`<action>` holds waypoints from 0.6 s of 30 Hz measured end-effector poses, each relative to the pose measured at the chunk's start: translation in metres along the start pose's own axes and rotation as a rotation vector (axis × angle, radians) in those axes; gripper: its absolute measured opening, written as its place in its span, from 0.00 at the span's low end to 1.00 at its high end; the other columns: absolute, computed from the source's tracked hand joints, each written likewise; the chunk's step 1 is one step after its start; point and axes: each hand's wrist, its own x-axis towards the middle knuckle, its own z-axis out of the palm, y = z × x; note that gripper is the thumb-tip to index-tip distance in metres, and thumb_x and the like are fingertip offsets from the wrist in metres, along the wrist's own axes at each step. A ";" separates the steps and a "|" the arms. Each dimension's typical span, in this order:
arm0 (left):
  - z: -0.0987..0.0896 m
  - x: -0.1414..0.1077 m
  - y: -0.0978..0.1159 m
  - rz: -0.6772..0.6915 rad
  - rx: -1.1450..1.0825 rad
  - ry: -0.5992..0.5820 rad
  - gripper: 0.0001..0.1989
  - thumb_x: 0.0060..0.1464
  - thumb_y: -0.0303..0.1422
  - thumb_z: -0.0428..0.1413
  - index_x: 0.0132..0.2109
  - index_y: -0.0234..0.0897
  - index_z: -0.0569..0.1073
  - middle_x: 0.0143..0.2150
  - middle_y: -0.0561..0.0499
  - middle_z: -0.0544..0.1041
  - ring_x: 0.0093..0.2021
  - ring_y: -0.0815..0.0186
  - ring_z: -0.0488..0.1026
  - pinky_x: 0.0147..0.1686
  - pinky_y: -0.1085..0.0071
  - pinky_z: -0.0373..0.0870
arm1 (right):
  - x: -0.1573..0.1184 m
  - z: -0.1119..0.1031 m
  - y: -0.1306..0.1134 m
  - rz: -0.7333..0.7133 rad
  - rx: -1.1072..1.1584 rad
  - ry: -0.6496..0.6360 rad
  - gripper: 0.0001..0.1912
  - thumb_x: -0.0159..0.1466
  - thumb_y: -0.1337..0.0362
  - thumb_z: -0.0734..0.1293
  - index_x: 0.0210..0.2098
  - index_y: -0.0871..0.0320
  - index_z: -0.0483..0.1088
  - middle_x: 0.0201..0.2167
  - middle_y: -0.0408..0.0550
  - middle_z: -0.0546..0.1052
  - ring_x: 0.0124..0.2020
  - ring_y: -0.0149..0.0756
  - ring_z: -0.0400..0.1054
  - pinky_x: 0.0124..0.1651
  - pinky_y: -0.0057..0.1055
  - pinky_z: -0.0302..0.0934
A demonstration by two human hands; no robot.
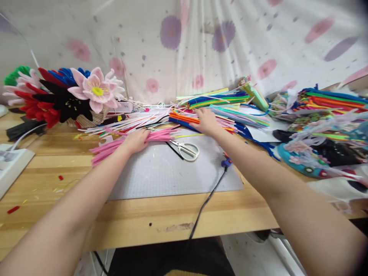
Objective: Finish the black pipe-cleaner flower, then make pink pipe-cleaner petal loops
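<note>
My left hand (136,140) is closed around a bundle of pink pipe cleaners (107,150), which lies across the left part of a grey cutting mat (169,180). Farther right, my right hand (206,121) rests over the pile, thumb and fingers apart, touching orange pipe cleaners (179,117) and pink ones. White-handled scissors (188,151) lie on the mat between my hands, near a black stem (174,150). Loose white pipe cleaners (126,122) are spread behind my left hand. Green, yellow and blue stems (218,100) are bundled behind my right hand.
Fuzzy flowers (96,90) stand in a bouquet at the left, beyond a white power strip (14,165). A blue plug (226,163) with a black cord crosses the mat's right side. Colourful stems (333,100) and bagged supplies crowd the right. A flowered curtain hangs behind.
</note>
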 end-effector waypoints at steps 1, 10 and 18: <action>-0.005 -0.002 -0.002 -0.015 -0.006 -0.011 0.17 0.49 0.31 0.49 0.48 0.35 0.68 0.46 0.41 0.73 0.48 0.54 0.70 0.44 0.64 0.64 | -0.006 0.001 -0.015 -0.046 0.027 -0.038 0.26 0.60 0.51 0.62 0.53 0.60 0.65 0.53 0.60 0.67 0.54 0.51 0.58 0.54 0.44 0.53; -0.044 -0.026 -0.028 -0.406 -0.096 -0.006 0.17 0.46 0.36 0.51 0.45 0.38 0.68 0.42 0.43 0.76 0.42 0.51 0.73 0.36 0.64 0.65 | -0.026 0.021 -0.091 -0.099 0.262 -0.309 0.16 0.61 0.53 0.60 0.38 0.56 0.72 0.39 0.48 0.77 0.39 0.37 0.69 0.36 0.28 0.57; -0.042 -0.034 -0.030 -0.331 -0.170 -0.098 0.17 0.45 0.39 0.52 0.44 0.40 0.69 0.42 0.47 0.76 0.41 0.55 0.72 0.35 0.68 0.64 | -0.029 0.024 -0.116 -0.114 0.139 -0.424 0.12 0.55 0.63 0.62 0.37 0.58 0.72 0.41 0.53 0.77 0.40 0.43 0.71 0.34 0.30 0.58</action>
